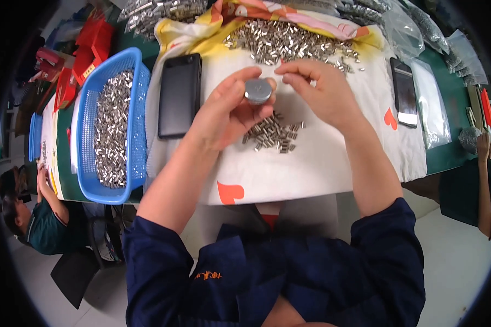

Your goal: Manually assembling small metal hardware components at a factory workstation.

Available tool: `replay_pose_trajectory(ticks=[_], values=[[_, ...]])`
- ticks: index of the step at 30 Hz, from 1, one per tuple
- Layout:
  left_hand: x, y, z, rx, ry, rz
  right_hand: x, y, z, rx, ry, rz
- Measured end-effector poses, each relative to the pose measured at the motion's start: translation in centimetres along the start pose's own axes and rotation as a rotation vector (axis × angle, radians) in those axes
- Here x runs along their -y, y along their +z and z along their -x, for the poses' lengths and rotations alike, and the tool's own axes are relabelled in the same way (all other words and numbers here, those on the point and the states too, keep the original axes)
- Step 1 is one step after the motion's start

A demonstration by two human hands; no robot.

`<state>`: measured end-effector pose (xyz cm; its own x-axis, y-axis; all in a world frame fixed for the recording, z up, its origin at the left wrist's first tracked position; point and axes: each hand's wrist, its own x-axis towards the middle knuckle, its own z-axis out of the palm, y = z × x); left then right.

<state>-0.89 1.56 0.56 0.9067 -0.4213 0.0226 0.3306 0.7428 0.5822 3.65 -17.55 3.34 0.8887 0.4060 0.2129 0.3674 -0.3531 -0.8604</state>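
My left hand point(223, 109) is closed around a round, grey metal piece with a flat top point(258, 91), its fingers and thumb wrapped about the sides. Just to the right, my right hand point(327, 90) has thumb and index finger pinched together; what they hold, if anything, is too small to make out. Below the hands lies a small heap of short silvery metal cylinders point(275, 135) on the white cloth point(311, 174). Farther off, a larger heap of similar cylinders point(289, 43) spreads along the cloth's folded yellow and pink edge.
On the left stands a blue plastic basket point(84, 136) filled with metal cylinders, beside a black rectangular case point(179, 98). A phone point(403, 92) and a clear plastic bag point(431, 109) lie at right. Bagged parts point(163, 11) line the back. Co-workers sit at both sides.
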Motion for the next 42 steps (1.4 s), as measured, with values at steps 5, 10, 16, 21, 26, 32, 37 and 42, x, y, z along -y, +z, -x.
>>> replay_pose_trajectory(ticks=[5, 10, 16, 21, 26, 32, 37, 42], values=[[1.0, -1.4, 0.4, -0.055, -0.063, -0.003, -1.2, 1.6, 0.7, 0.095, -0.079, 0.196], [0.3, -0.3, 0.5, -0.089, -0.002, -0.011, -1.0, 2.1, 0.5, 0.076, -0.049, 0.131], [1.1, 2.7, 0.3, -0.186, 0.065, 0.137, -0.7, 1.5, 0.5, -0.151, -0.056, -0.051], [2.7, 2.7, 1.4, -0.412, 0.101, 0.198, 4.2, 0.1, 2.9, -0.033, -0.26, -0.018], [4.7, 3.5, 1.8, -0.454, 0.072, 0.176, 4.2, -0.6, 4.0, 0.196, -0.354, 0.127], [5.8, 4.5, 1.7, -0.282, 0.059, 0.122, 4.6, -0.9, 4.6, 0.185, -0.149, -0.017], [6.8, 5.3, 2.3, -0.35, 0.058, 0.087, 4.3, -1.3, 5.2, 0.209, -0.136, -0.059], [7.0, 5.6, 2.4, -0.296, 0.013, 0.313, 4.8, -1.2, 5.7, 0.169, -0.243, 0.124]])
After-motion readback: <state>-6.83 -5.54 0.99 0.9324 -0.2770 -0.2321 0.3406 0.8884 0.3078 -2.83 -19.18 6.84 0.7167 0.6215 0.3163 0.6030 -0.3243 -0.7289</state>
